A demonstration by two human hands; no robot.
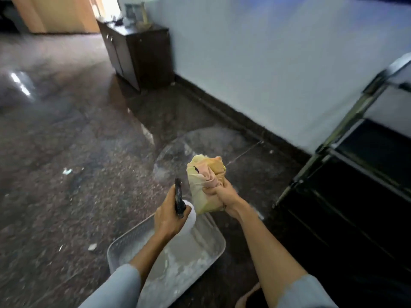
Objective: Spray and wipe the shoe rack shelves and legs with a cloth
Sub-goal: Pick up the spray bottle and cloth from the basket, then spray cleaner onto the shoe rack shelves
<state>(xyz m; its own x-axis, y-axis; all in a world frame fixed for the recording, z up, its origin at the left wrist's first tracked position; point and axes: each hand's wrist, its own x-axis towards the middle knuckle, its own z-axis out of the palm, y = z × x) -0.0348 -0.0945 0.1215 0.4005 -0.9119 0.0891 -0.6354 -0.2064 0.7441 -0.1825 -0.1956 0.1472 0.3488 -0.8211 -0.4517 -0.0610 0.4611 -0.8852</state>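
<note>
Head view
My left hand (pixel 168 215): curled round the white spray bottle with black trigger (pixel 184 211).
My right hand (pixel 223 194): gripping the bunched yellow-and-peach cloth (pixel 205 174).
Black metal-framed shoe rack (pixel 360 165): at 3 o'clock.
Grey plastic tray (pixel 124 245): at 6 o'clock.

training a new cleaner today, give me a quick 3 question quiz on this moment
1. True or false: the left hand holds the spray bottle.
2. What does the right hand grip?
a) a brush
b) the bunched cloth
c) a shoe
3. On which side of the view does the shoe rack stand?

Key:
1. True.
2. b.
3. The right, against the wall.
</note>
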